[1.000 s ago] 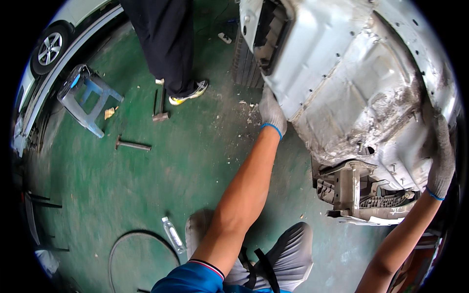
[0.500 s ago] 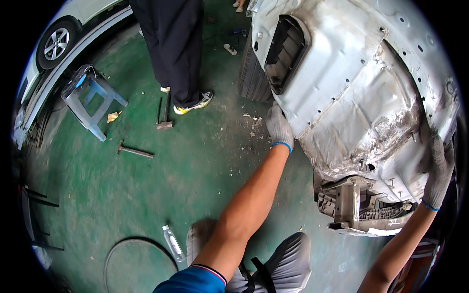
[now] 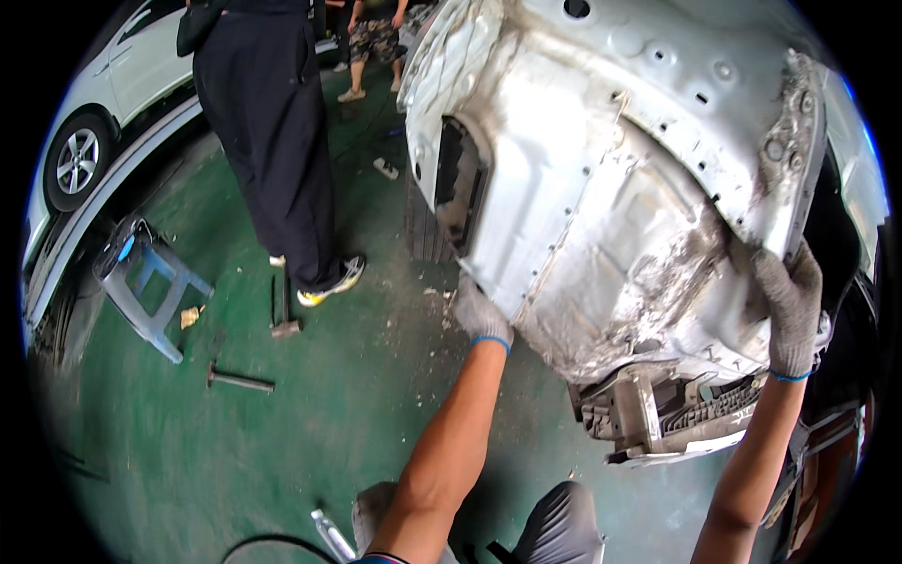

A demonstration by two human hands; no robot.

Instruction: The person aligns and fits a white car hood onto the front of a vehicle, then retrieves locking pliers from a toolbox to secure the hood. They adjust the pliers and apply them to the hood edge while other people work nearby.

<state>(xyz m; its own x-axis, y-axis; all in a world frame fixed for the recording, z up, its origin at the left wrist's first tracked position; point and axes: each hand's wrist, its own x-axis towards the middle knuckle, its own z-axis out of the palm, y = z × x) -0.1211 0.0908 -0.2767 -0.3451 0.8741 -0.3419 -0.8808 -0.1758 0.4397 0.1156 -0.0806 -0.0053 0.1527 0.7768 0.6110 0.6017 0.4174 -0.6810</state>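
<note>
1. The fingers of the left grip (image 3: pixel 482 315), in a grey glove, are hidden behind the lower-left edge of the metal panel (image 3: pixel 545 179), so I cannot tell how tightly they are closed.
2. The panel runs past the upper edge of the view; its underside is out of sight, and grime covers part of its face.
3. A clear bottle (image 3: pixel 331 534) and a dark hose (image 3: pixel 272 539) are cut off at the bottom; a ribbed black tyre (image 3: pixel 427 226) is half covered by the panel.
4. The dim right rim is hard to make out.
5. Counted: 2 gloved hands, 1 panel, 2 hammers on the green floor (image 3: pixel 329 423), 1 grey-blue stool (image 3: pixel 136 310), 1 bottle, 1 hose, 1 white car (image 3: pixel 141 66) at upper left with 1 wheel showing.
6. At least 2 other people stand beyond, 1 in dark trousers (image 3: pixel 272 122), 1 in patterned shorts (image 3: pixel 374 39), both cropped above.
7. The right grip (image 3: pixel 791 305) is clamped on the panel's right flange, thumb to the left, fingers to the right.
8. The silver panel lies between both hands, spreading upward from them, with a metal bracket (image 3: pixel 639 409) below it.
</note>
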